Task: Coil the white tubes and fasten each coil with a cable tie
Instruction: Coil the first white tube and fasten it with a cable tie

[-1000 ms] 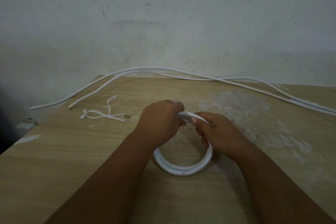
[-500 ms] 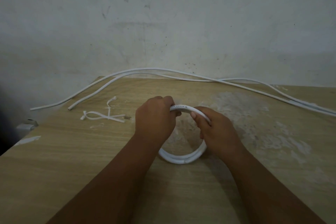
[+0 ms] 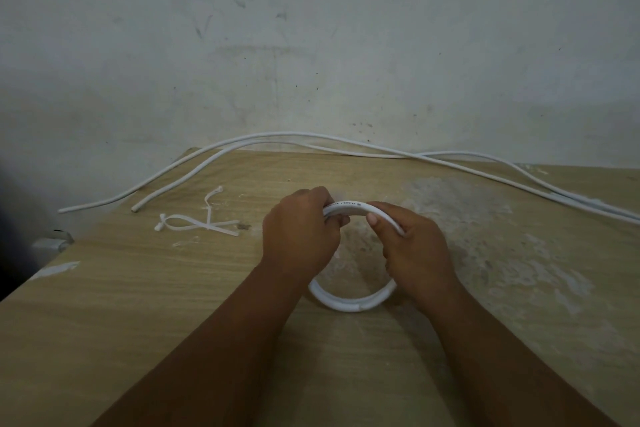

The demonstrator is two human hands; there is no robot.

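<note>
Edges: the table ends at a slanting edge well left of the coil. Its back edge meets the wall beyond the coil.
Open room: bare board lies left of the coil as far as the cable ties, and also on its near side, under the forearms.
Coil: a white tube wound into a ring of at least two turns lying side by side. The lower arc is down at the table and the upper arc is raised, with small print on it.
Left hand: fingers curled round the coil's upper left, gripping it.
Right hand: grips the coil's upper right, with the thumb pressed on top of the arc.
Loose tubes: long white lengths run along the back edge beyond the coil, with two ends trailing off to its left.
Cable ties: white, crossed over each other, left of the coil.
Surface: pale wood grain, with a scuffed whitish patch right of the coil.
Room: a stained grey-white wall stands behind the coil.
</note>
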